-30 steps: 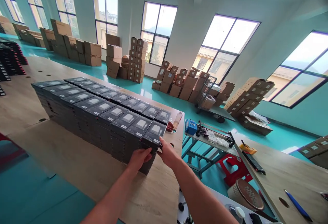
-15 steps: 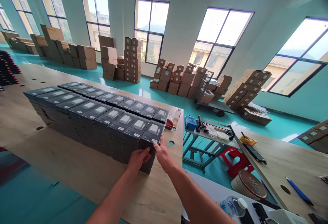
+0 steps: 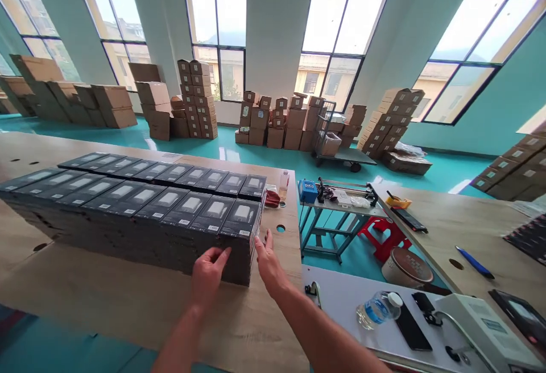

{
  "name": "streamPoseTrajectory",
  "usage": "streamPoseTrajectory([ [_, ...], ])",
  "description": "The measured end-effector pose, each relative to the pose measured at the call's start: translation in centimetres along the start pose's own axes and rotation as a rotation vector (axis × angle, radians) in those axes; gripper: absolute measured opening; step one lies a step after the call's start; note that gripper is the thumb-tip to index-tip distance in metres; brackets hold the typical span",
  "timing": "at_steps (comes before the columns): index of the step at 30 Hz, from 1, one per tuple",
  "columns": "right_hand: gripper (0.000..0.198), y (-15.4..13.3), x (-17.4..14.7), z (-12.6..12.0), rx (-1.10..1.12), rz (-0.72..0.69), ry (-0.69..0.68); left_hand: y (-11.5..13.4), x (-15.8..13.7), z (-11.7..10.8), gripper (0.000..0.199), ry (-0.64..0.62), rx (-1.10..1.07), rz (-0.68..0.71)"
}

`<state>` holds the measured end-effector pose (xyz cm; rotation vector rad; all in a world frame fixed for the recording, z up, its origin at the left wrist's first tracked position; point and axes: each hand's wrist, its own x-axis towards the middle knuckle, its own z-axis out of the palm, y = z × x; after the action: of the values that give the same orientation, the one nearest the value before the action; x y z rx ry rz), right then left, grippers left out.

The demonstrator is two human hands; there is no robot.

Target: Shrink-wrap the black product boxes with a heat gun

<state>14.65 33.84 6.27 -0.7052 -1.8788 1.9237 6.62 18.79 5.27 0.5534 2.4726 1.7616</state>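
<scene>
Two long rows of dark boxes, the nearer row and the farther row, stand stacked on the wooden table. Each top carries a picture of a white device and a small label. My left hand is at the long front side near the right end, fingers loosely bent and thumb apart, holding nothing I can see. Beside the right end face, my right hand is open with its fingers stretched out. Whether its fingertips touch the end box I cannot tell.
Past the right end lie a red item and a small clear bottle. To the right are a metal stand with a blue device, a water bottle, a phone and a blue-handled tool. Cartons line the wall.
Both hands have loosened from the right end box; my left hand has moved left along the front, and my right hand has drawn slightly away. The view has turned right.
</scene>
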Motion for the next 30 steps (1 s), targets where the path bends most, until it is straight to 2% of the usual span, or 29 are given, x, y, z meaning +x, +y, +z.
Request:
streamPoseTrajectory([
  [2, 0.081, 2.3, -2.2, -1.1, 0.004, 0.082, 0.021, 1.6, 0.5, -2.4, 0.024, 0.088, 0.188, 0.287],
  [3, 0.08, 3.9, -3.7, -1.5, -0.001, 0.129, 0.01, 2.5, 1.1, -3.5, 0.02, 0.075, 0.261, 0.439],
  [5, 0.073, 7.2, -7.2, -1.9, -0.01, 0.218, -0.055, 4.2, 3.2, -5.3, 0.027, -0.033, 0.434, 0.653],
  [7, 0.067, 10.1, -10.6, -1.8, -0.148, 0.314, -0.23, 5.5, 5.6, -6.2, 0.037, -0.218, 0.602, 0.794],
  [10, 0.062, 12.2, -13.8, -1.9, -0.26, 0.389, -0.514, 6.1, 8.8, -6.3, 0.045, -0.468, 0.78, 0.885],
  [11, 0.06, 12.3, -14.2, -2.1, -0.271, 0.386, -0.56, 5.9, 9.5, -6.2, 0.046, -0.515, 0.821, 0.89],
  [13, 0.055, 11.9, -14.5, -2.8, -0.271, 0.344, -0.538, 5.4, 10.4, -6.0, 0.045, -0.56, 0.881, 0.884],
  [15, 0.051, 11.6, -14.6, -3.6, -0.259, 0.303, -0.436, 4.8, 10.7, -5.9, 0.044, -0.567, 0.903, 0.88],
  [18, 0.051, 11.8, -14.8, -4.2, -0.205, 0.332, -0.349, 4.4, 10.7, -6.0, 0.043, -0.559, 0.879, 0.894],
  [21, 0.056, 11.9, -13.6, -4.4, -0.069, 0.282, -0.243, 4.5, 10.6, -5.8, 0.042, -0.54, 0.837, 0.902],
  [23, 0.06, 11.2, -11.2, -4.3, 0.023, 0.186, -0.146, 4.8, 10.5, -5.7, 0.041, -0.532, 0.82, 0.896],
  [30, 0.072, 4.3, 2.6, -3.6, 0.178, -0.067, 0.075, 5.4, 10.0, -5.8, 0.039, -0.506, 0.824, 0.833],
])
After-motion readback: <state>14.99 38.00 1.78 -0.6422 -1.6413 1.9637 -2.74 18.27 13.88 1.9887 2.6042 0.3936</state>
